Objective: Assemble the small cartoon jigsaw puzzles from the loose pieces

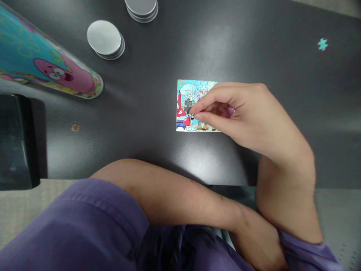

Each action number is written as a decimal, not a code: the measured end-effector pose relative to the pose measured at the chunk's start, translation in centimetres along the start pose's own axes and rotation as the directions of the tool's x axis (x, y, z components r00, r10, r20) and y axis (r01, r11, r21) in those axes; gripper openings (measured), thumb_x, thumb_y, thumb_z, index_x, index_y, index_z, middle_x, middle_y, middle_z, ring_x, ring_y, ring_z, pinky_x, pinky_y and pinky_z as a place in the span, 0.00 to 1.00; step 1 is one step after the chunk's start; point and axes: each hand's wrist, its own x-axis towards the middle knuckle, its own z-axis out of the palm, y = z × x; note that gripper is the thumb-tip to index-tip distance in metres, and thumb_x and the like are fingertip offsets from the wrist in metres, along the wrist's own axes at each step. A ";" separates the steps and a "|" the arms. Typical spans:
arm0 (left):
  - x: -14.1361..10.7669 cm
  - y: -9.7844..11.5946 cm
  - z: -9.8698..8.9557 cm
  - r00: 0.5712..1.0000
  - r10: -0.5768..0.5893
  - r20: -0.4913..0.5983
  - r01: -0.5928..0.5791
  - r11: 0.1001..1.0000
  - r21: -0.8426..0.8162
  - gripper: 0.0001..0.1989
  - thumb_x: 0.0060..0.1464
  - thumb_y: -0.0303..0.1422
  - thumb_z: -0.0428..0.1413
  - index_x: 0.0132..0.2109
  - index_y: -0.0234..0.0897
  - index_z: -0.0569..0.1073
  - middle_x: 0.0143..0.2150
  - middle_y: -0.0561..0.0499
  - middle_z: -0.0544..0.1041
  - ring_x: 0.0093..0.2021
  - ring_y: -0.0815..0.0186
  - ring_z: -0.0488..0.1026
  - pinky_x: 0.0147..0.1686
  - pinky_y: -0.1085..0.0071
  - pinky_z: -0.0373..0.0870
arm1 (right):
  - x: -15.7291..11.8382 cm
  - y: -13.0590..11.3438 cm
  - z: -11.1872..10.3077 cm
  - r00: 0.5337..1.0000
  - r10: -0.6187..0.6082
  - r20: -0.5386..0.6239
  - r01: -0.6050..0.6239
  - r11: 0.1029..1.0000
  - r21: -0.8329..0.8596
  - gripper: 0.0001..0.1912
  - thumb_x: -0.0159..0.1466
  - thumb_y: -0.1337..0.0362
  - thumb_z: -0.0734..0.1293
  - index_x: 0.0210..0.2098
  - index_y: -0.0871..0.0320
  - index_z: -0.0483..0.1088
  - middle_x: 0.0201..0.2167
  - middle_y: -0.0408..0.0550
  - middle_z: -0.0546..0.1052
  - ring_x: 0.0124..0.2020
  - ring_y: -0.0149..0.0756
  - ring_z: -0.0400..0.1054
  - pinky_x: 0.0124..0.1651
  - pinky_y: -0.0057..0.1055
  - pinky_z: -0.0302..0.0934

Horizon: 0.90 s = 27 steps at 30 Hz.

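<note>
A small cartoon jigsaw puzzle lies on the dark table, with a dark gap in its left half where a piece is absent. My right hand reaches over the puzzle from the right and covers much of it. Its thumb and index finger are pinched at the lower right edge of the gap; what is between the fingertips is too small to make out. My left forearm crosses in front of my body, and my left hand rests low at the right by my other arm, its fingers hidden.
One loose turquoise puzzle piece lies at the far right of the table. Round silver discs are stacked in two piles at the upper left. A cartoon-printed cylinder and a black object occupy the left.
</note>
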 end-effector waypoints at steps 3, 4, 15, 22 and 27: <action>-0.1 1.1 -1.0 0.815 -0.473 -0.335 0.437 0.881 -0.179 0.29 0.73 0.51 0.52 0.20 0.59 0.64 0.25 0.60 0.36 0.26 0.57 0.18 0.18 0.56 0.37 | 0.1 -0.3 -0.2 1.000 0.013 0.010 -0.013 1.000 -0.012 0.09 0.74 0.66 0.83 0.42 0.42 0.91 0.45 0.47 0.93 0.44 0.55 0.86 0.59 0.61 0.86; -0.1 1.4 -1.2 0.689 -0.552 -0.470 0.432 0.833 -0.345 0.30 0.76 0.48 0.45 0.21 0.59 0.64 0.28 0.59 0.35 0.27 0.57 0.19 0.18 0.57 0.41 | 0.2 -0.4 -0.2 1.000 0.019 0.016 -0.018 1.000 -0.017 0.08 0.75 0.66 0.83 0.42 0.42 0.91 0.46 0.48 0.93 0.45 0.57 0.86 0.59 0.62 0.87; -1.0 -1.5 1.0 0.440 -0.636 -0.634 -0.310 0.555 -0.772 0.33 0.76 0.56 0.23 0.21 0.58 0.44 0.37 0.59 0.20 0.28 0.53 0.11 0.24 0.49 0.19 | 0.2 0.2 0.1 0.999 0.014 -0.031 -0.016 0.998 -0.063 0.09 0.73 0.66 0.85 0.45 0.43 0.89 0.44 0.45 0.92 0.45 0.52 0.86 0.59 0.52 0.85; -1.5 -2.7 3.0 0.509 -0.545 -0.666 -0.395 0.539 -0.744 0.28 0.74 0.54 0.24 0.23 0.59 0.32 0.40 0.59 0.11 0.28 0.51 0.08 0.23 0.42 0.15 | 0.6 0.0 0.2 0.993 -0.106 -0.055 0.095 0.979 -0.182 0.12 0.72 0.73 0.79 0.44 0.46 0.86 0.41 0.46 0.87 0.43 0.48 0.83 0.54 0.48 0.79; -1.3 -1.2 1.0 0.593 -0.494 -0.636 -0.094 0.742 -0.664 0.32 0.63 0.52 0.51 0.15 0.66 0.44 0.35 0.59 0.14 0.30 0.51 0.13 0.20 0.44 0.27 | 0.6 -0.4 0.2 0.998 -0.055 -0.007 0.052 0.971 -0.231 0.10 0.75 0.71 0.77 0.47 0.47 0.86 0.46 0.48 0.88 0.48 0.52 0.85 0.58 0.50 0.80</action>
